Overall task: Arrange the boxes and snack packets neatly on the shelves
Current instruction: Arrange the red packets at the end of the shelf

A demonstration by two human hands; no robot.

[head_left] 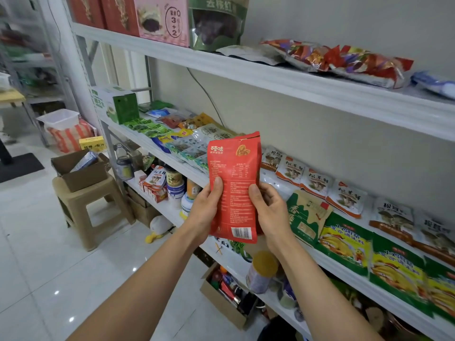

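Both hands clamped on 1 red snack packet, upright, back side facing camera. Left hand grips its left edge, right hand its right edge, in front of the middle shelf.

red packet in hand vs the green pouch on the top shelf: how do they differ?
The red packet is off the shelves, held upright by the left hand and right hand; the green pouch stands unheld on the top shelf. The red packet is opaque and shows its printed back with a barcode; the green pouch has a clear window with dark contents. Both are upright packets with Chinese print.
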